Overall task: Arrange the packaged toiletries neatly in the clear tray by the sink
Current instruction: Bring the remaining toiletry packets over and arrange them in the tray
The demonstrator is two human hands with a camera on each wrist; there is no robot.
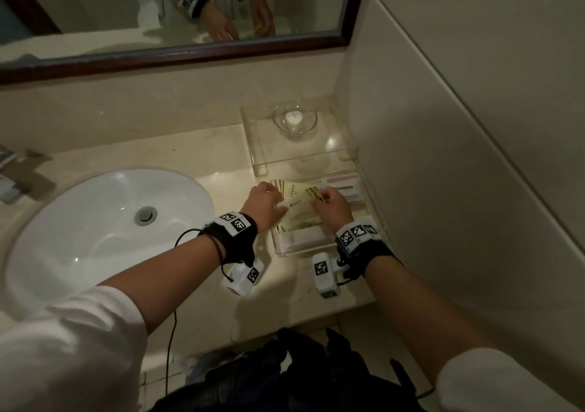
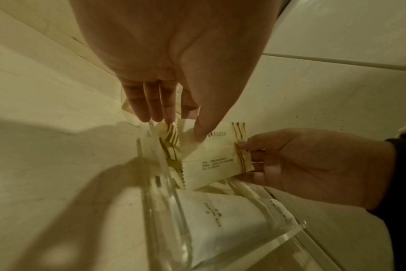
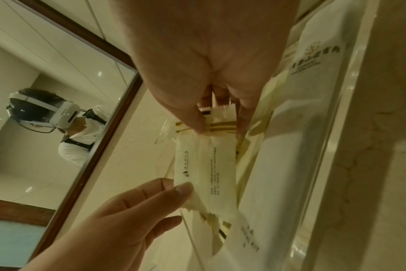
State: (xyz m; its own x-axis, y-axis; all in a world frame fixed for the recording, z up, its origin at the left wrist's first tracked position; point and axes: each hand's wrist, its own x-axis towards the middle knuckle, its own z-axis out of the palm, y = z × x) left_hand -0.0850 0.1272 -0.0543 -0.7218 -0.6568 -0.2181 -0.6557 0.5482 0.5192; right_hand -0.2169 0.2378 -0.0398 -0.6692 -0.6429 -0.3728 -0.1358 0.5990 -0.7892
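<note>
**A hotel bathroom, by the look of it**

A white oval sink (image 1: 104, 218) sits sunk into a pale marble-like counter (image 1: 196, 152), with a dark wood-framed mirror (image 1: 177, 54) on the wall above it. Large cream tiles (image 1: 474, 127) cover the side wall. Beside the basin stands a clear tray (image 1: 376, 196) holding sealed, cream-coloured toiletry packets (image 1: 300, 209) with gold stripes and a printed logo, the kind laid out for guests. Behind it a small glass dish (image 1: 295, 120) holds a little wrapped round soap (image 1: 293, 116).
</note>
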